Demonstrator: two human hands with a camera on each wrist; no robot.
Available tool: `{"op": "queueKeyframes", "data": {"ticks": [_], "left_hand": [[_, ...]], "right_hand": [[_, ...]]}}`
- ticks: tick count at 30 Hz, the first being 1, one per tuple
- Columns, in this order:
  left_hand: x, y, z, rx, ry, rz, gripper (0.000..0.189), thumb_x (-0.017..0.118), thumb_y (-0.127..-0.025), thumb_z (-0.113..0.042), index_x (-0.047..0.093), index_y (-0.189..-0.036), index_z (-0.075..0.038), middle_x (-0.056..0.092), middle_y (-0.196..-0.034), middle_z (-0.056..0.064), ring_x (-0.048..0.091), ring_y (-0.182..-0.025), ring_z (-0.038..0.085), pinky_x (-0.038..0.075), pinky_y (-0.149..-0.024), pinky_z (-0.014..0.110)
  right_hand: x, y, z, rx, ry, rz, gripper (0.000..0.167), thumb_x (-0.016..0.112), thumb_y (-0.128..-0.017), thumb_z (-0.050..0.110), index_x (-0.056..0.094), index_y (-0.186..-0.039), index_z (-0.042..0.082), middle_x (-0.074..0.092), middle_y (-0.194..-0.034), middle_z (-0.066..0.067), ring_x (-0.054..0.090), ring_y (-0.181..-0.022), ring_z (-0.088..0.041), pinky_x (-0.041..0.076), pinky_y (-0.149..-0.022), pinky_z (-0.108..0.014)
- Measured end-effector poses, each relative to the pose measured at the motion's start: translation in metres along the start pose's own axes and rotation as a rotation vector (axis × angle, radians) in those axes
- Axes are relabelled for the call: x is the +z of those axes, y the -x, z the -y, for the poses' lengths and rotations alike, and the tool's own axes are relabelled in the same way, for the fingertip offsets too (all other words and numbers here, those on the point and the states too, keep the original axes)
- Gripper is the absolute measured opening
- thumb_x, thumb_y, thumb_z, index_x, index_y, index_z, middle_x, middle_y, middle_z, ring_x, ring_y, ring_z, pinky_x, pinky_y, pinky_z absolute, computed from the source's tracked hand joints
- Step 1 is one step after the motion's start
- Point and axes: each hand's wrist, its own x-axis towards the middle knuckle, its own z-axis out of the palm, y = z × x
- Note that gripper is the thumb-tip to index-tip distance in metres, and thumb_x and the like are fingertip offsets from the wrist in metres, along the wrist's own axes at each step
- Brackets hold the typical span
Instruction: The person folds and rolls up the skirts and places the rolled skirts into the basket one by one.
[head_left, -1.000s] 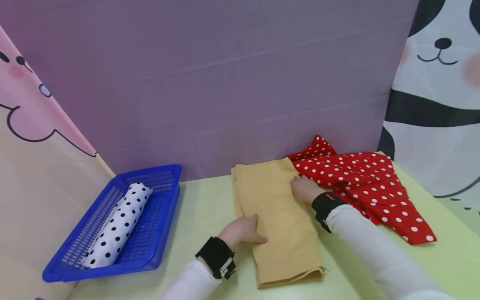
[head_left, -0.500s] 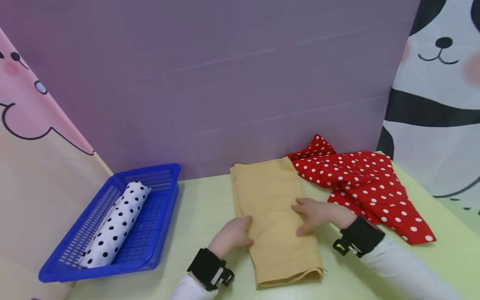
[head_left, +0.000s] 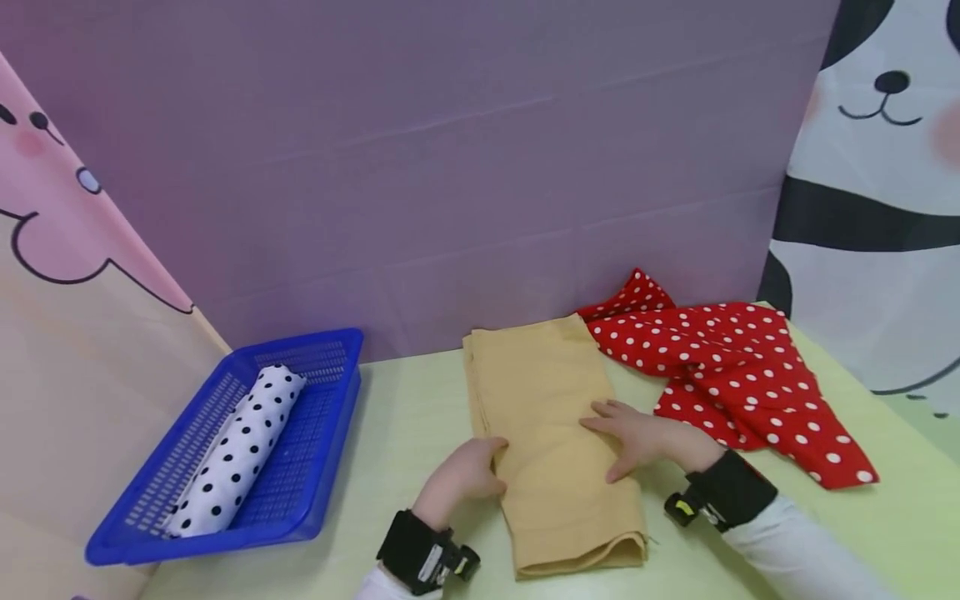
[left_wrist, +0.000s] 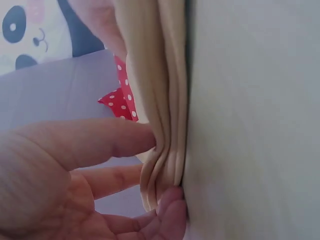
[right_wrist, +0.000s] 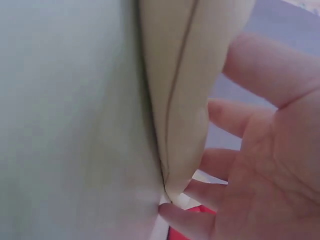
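A folded tan-yellow cloth (head_left: 536, 375) lies lengthwise on the pale green table, its layered left edge showing in the left wrist view. My left hand (head_left: 461, 473) touches that edge, thumb and index finger spread apart along it; other fingertips (left_wrist: 172, 215) sit low against the layers, near the tabletop. Across the cloth, my right hand (head_left: 637, 435) rests on the right side with fingers spread and extended. Its thumb and fingers (right_wrist: 225, 115) touch the cloth's rounded fold in the right wrist view.
A blue plastic basket (head_left: 341, 417) at the left holds a rolled white cloth (head_left: 243, 450) with black dots. Behind my right hand lies a crumpled red cloth (head_left: 735, 367) with white dots. A purple curtain (head_left: 450, 167) hangs along the table's back edge.
My right hand has come nearer along the cloth's right edge, from beside the red cloth to mid-length. My left hand has shifted slightly left, to the cloth's edge. The cloth stays in place.
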Motion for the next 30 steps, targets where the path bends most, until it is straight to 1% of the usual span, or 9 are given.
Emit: {"op": "queueKeyframes", "data": {"ticks": [5, 7, 10, 14, 17, 21, 24, 26, 30], "left_hand": [[0.0, 0.001, 0.005, -0.016, 0.071, 0.017, 0.06, 0.071, -0.076, -0.013, 0.051, -0.13, 0.003, 0.058, -0.126, 0.021, 0.055, -0.115, 0.036, 0.042, -0.1, 0.048], [-0.002, 0.002, 0.006, -0.037, 0.085, 0.011, 0.058, 0.068, -0.082, -0.02, 0.05, -0.131, 0.003, 0.058, -0.125, 0.022, 0.055, -0.115, 0.037, 0.041, -0.099, 0.05], [-0.006, 0.003, 0.005, -0.062, 0.069, -0.027, 0.052, 0.064, -0.087, -0.026, 0.052, -0.127, 0.005, 0.061, -0.113, 0.023, 0.054, -0.109, 0.039, 0.043, -0.094, 0.053], [-0.012, 0.006, -0.001, -0.061, 0.035, -0.123, 0.05, 0.066, -0.087, -0.025, 0.054, -0.123, 0.006, 0.057, -0.106, 0.025, 0.055, -0.1, 0.038, 0.046, -0.088, 0.052], [-0.016, 0.012, -0.01, -0.011, 0.032, -0.168, 0.049, 0.071, -0.083, -0.023, 0.057, -0.121, 0.004, 0.056, -0.105, 0.022, 0.058, -0.092, 0.032, 0.049, -0.082, 0.046], [-0.021, 0.022, -0.026, 0.071, -0.003, -0.137, 0.034, 0.076, -0.078, -0.022, 0.064, -0.102, -0.002, 0.063, -0.09, 0.01, 0.058, -0.077, 0.019, 0.048, -0.068, 0.032], [-0.021, 0.029, -0.037, 0.114, -0.055, -0.094, 0.026, 0.079, -0.075, -0.023, 0.064, -0.089, -0.006, 0.062, -0.08, 0.002, 0.053, -0.068, 0.01, 0.043, -0.061, 0.024], [-0.02, 0.034, -0.044, 0.142, -0.098, -0.068, 0.025, 0.081, -0.073, -0.024, 0.063, -0.082, -0.009, 0.059, -0.075, -0.002, 0.048, -0.063, 0.006, 0.04, -0.059, 0.021], [-0.012, 0.042, -0.056, 0.142, -0.154, 0.005, 0.028, 0.081, -0.071, -0.029, 0.057, -0.074, -0.014, 0.05, -0.065, -0.009, 0.04, -0.056, 0.005, 0.035, -0.055, 0.02]], "right_hand": [[-0.005, 0.006, -0.007, 0.012, -0.121, -0.016, 0.067, 0.072, -0.08, 0.032, 0.049, -0.134, 0.0, 0.034, -0.144, -0.03, 0.025, -0.133, -0.051, 0.025, -0.105, -0.064], [-0.013, 0.013, -0.004, 0.011, -0.155, -0.029, 0.063, 0.07, -0.083, 0.033, 0.05, -0.133, 0.0, 0.039, -0.141, -0.029, 0.032, -0.131, -0.049, 0.029, -0.104, -0.062], [-0.026, 0.025, 0.004, 0.004, -0.183, -0.039, 0.061, 0.067, -0.085, 0.035, 0.051, -0.133, 0.001, 0.047, -0.136, -0.025, 0.043, -0.124, -0.043, 0.039, -0.098, -0.058], [-0.036, 0.041, 0.024, -0.032, -0.181, 0.016, 0.06, 0.067, -0.085, 0.038, 0.052, -0.132, 0.003, 0.052, -0.131, -0.017, 0.058, -0.103, -0.021, 0.051, -0.085, -0.04], [-0.036, 0.048, 0.045, -0.049, -0.156, 0.08, 0.057, 0.07, -0.083, 0.036, 0.056, -0.128, 0.006, 0.056, -0.123, -0.009, 0.057, -0.085, -0.006, 0.049, -0.073, -0.027], [-0.031, 0.053, 0.068, 0.018, -0.138, 0.144, 0.046, 0.076, -0.077, 0.029, 0.062, -0.119, 0.014, 0.057, -0.108, 0.003, 0.051, -0.075, -0.005, 0.045, -0.068, -0.024], [-0.026, 0.053, 0.077, 0.051, -0.108, 0.15, 0.04, 0.079, -0.074, 0.025, 0.064, -0.11, 0.019, 0.056, -0.097, 0.008, 0.048, -0.072, -0.006, 0.043, -0.067, -0.025], [-0.022, 0.053, 0.081, 0.039, -0.076, 0.144, 0.036, 0.08, -0.072, 0.023, 0.065, -0.105, 0.02, 0.054, -0.091, 0.01, 0.046, -0.07, -0.005, 0.042, -0.065, -0.024], [-0.014, 0.05, 0.084, 0.045, -0.015, 0.135, 0.032, 0.082, -0.07, 0.022, 0.064, -0.096, 0.021, 0.05, -0.081, 0.01, 0.044, -0.067, -0.005, 0.039, -0.062, -0.023]]}}
